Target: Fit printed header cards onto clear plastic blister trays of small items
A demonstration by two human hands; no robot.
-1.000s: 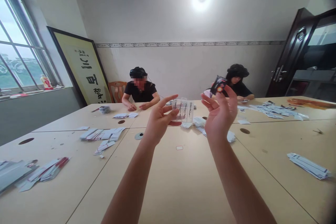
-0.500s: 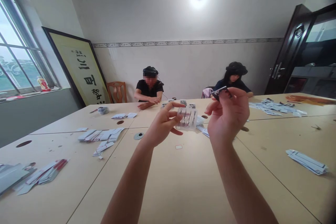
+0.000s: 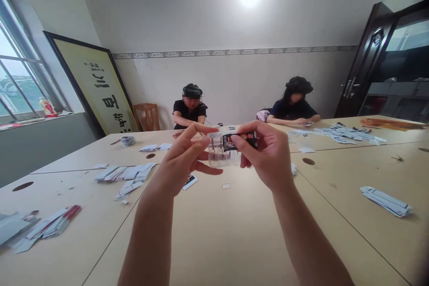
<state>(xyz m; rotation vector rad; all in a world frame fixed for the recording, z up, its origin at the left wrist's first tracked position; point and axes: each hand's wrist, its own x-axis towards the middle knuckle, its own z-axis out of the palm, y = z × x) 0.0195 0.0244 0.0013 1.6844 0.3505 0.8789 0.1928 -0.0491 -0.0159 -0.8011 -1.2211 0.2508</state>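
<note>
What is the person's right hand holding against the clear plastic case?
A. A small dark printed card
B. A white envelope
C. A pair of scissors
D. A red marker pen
A: the right hand pinches a small dark printed card at the top of the clear plastic case, which the left hand steadies.

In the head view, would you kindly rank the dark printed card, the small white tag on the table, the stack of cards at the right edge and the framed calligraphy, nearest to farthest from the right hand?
1. Dark printed card: pinched in the right hand.
2. Small white tag: on the table, just left and below.
3. Stack of cards: far right of the table.
4. Framed calligraphy: leaning on the left wall.
</note>
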